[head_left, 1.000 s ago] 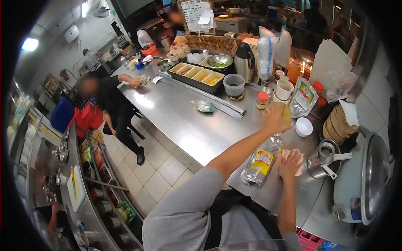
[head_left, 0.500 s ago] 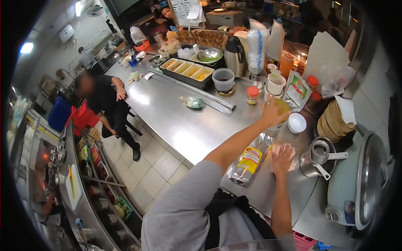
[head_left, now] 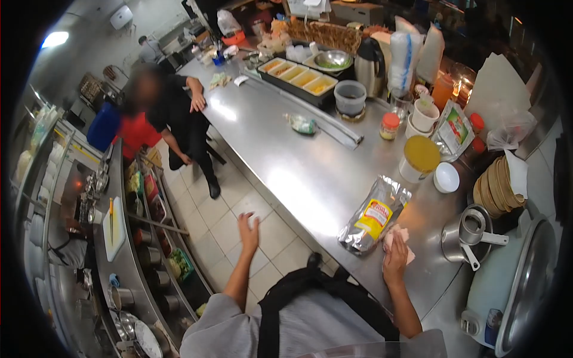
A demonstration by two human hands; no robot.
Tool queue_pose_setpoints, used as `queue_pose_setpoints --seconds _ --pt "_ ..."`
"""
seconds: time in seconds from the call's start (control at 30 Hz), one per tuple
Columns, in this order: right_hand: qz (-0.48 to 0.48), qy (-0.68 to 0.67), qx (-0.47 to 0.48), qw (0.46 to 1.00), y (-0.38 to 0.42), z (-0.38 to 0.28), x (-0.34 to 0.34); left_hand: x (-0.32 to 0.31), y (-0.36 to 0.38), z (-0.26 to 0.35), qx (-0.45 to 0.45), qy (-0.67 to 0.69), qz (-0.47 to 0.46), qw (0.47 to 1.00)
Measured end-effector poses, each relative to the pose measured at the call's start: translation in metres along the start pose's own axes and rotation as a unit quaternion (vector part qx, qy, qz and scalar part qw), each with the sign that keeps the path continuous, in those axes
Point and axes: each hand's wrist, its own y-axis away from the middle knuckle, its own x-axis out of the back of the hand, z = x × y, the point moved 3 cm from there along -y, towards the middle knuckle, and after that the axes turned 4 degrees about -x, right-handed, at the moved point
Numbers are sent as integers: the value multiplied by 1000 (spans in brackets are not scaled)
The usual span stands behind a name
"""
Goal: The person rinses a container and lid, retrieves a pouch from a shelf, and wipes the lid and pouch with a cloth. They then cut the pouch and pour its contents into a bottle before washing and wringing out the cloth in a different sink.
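My left hand [head_left: 248, 232] is raised over the tiled floor beside the counter, its fingers apart and nothing in them. On the steel counter [head_left: 298, 197], my right hand [head_left: 394, 256] presses on a pink cloth [head_left: 403, 237], fingers together over it. Just left of the cloth lies a silver packet with a yellow and red label [head_left: 373, 218]. Behind the packet stands a tub with a yellow lid [head_left: 421, 154], and a white bowl [head_left: 446, 177] sits to its right.
Steel pots [head_left: 456, 243] and stacked brown bowls [head_left: 496, 185] stand at the right. A tray of food containers [head_left: 298, 77] is at the back. A small green and white bag [head_left: 300, 124] lies mid-counter. A seated person [head_left: 179, 113] rests a hand on the far counter edge.
My left hand has left the yellow-lidded tub and swung left, off the counter. My right hand and the cloth are now closer to the counter's front edge. The view has shifted.
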Motion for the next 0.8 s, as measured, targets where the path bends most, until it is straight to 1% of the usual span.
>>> queue_pose_setpoints --seconds 0.03,0.07,0.1,0.13,0.17,0.2,0.23,0.27,0.3,0.33,0.4,0.43,0.47,0.5,0.53,0.57,0.6,0.63,0.67,0.7,0.73,0.77,0.8 --pt "35 -112 0 993 10 0 2 16 18 -42 76 -7 -62 995" --pt "26 -107 -2 994 11 -7 7 32 43 -65 95 -52 -81 991" --pt "11 -191 -61 980 3 -19 15 36 71 -115 190 -60 -142 969" --pt "2 -274 -117 954 -10 -33 20 42 108 -158 196 -128 -191 953" --pt "113 -314 -29 942 -29 -54 28 34 144 -212 24 -246 -391 886" --pt "87 -314 -53 944 -50 -71 37 39 179 -222 242 -104 -334 905" --pt "46 -307 -92 946 -55 -81 45 47 206 -194 418 -94 -327 842" --pt "63 -331 -77 938 -61 -88 42 31 259 -273 133 -260 -517 804" --pt "98 -362 -40 926 -88 -100 37 12 224 -280 117 -256 -506 815" --pt "113 -363 -29 924 -111 -114 31 5 203 -285 141 -219 -478 839" --pt "125 -247 41 960 -127 -142 9 24 209 -293 206 -148 -443 860" --pt "126 -245 35 961 -133 -148 -11 36 216 -297 240 -112 -426 865" --pt "3 -132 -31 991 -139 -150 -43 50 227 -300 275 -76 -410 866" --pt "-120 -15 -92 988 -143 -149 -72 60 236 -301 310 -38 -389 867" --pt "-120 -11 -91 989 -150 -152 -92 68 243 -301 344 3 -364 865" --pt "-177 49 -151 971 -159 -150 -113 73 248 -300 378 45 -334 862" --pt "-231 107 -205 945 -166 -150 -130 61 218 -299 411 88 -300 856" --pt "-231 109 -198 946 -170 -150 -139 69 193 -297 443 129 -265 847" --pt "-213 161 -195 944 -170 -147 -147 87 175 -296 470 165 -231 836" --pt "-189 212 -190 940 -175 -149 -150 94 164 -317 467 235 -157 838" --pt "-194 228 -173 938 -177 -156 -147 108 152 -323 459 253 -100 846" --pt "-197 247 -154 936 -178 -163 -139 117 153 -339 460 286 -57 839" --pt "-205 252 -126 937 -179 -169 -133 119 160 -360 517 294 -17 804"
